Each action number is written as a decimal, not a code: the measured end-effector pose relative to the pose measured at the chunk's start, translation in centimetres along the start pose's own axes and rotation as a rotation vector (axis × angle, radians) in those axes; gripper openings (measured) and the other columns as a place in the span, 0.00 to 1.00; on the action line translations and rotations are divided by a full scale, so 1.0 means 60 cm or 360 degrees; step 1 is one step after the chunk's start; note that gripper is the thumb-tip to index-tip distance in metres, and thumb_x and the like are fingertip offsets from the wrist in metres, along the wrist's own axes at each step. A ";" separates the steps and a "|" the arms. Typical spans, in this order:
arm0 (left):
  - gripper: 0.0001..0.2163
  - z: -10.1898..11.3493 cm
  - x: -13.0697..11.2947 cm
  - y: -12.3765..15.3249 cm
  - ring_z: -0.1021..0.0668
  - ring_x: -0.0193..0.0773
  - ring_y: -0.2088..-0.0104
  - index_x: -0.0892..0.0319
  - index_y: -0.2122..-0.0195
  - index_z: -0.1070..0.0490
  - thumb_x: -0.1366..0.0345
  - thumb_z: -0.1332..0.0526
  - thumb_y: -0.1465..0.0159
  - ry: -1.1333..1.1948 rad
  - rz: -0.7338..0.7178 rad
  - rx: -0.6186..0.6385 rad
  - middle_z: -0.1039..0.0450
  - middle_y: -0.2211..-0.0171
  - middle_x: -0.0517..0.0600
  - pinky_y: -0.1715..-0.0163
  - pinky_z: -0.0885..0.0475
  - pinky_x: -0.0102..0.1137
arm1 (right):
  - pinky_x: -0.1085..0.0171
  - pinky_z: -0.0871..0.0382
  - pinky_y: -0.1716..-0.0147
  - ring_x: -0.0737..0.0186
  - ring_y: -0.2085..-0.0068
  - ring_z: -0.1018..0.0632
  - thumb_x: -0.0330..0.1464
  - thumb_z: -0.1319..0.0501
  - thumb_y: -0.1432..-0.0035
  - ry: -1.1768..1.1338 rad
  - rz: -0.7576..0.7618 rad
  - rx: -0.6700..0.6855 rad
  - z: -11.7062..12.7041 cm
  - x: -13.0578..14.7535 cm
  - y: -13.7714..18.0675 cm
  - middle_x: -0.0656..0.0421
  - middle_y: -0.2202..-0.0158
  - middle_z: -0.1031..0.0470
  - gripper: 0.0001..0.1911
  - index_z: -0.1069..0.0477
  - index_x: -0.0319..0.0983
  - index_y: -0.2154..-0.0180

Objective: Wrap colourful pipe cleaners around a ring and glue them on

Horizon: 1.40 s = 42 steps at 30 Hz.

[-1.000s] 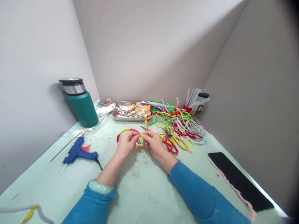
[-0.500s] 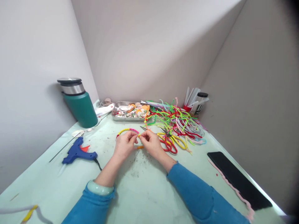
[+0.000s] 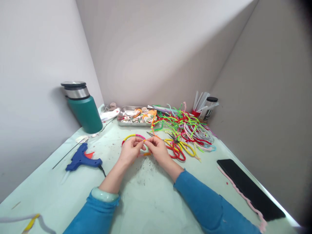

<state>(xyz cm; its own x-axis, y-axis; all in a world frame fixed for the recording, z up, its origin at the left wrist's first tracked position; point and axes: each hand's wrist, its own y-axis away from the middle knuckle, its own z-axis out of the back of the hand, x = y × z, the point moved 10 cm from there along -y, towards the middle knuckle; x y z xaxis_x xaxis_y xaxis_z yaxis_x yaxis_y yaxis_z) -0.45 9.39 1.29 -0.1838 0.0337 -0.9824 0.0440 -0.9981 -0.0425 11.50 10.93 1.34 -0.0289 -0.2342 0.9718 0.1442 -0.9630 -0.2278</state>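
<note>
Across pale-green tabletop (image 3: 151,208) | pinching tiny yellow-orange bit (image 3: 144,140) at multicoloured fuzzy round hoop (image 3: 132,135) | pressing thumb to forefinger on left hand (image 3: 131,150) and right hand (image 3: 158,149), nearly touching

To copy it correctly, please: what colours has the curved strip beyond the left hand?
Red, yellow and pink on the curved strip, in the head view.

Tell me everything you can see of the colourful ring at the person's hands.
The colourful ring looks soft, curved, and banded in yellow, pink, red, pale green and orange. The left hand and right hand partly hide it, fingertips pinched together where a yellow-orange bit shows. Whether it touches the table is unclear.
</note>
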 end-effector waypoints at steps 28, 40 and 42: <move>0.12 -0.024 0.004 0.005 0.35 0.27 0.89 0.59 0.69 0.37 0.55 0.44 0.45 0.0016 0.0045 0.0192 0.26 0.75 0.47 0.88 0.43 0.25 | 0.70 0.42 0.79 0.69 0.78 0.36 0.36 0.43 0.50 -0.0023 -0.0087 -0.0087 0.004 -0.008 0.003 0.64 0.82 0.37 0.09 0.34 0.36 0.74; 0.08 -0.005 -0.035 0.011 0.25 0.36 0.74 0.56 0.73 0.31 0.65 0.48 0.42 -0.0940 -0.0449 0.0015 0.25 0.77 0.47 0.71 0.36 0.28 | 0.65 0.38 0.62 0.64 0.62 0.30 0.28 0.46 0.42 0.1091 0.0672 0.0207 -0.013 0.070 0.023 0.57 0.65 0.30 0.07 0.29 0.40 0.67; 0.08 -0.007 -0.034 0.010 0.26 0.36 0.74 0.56 0.72 0.30 0.65 0.48 0.42 -0.0948 -0.0454 0.0036 0.25 0.76 0.47 0.71 0.36 0.28 | 0.66 0.38 0.63 0.64 0.63 0.30 0.28 0.46 0.42 0.1148 0.0671 0.0220 -0.012 0.070 0.024 0.57 0.66 0.30 0.07 0.30 0.40 0.68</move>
<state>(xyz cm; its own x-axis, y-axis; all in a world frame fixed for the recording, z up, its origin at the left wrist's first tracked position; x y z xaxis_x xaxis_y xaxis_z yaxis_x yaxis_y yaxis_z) 0.35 8.76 3.19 -0.6975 0.2694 -0.6640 -0.1064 -0.9553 -0.2758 10.86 8.44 5.05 -0.5628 -0.6431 0.5193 0.4028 -0.7620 -0.5071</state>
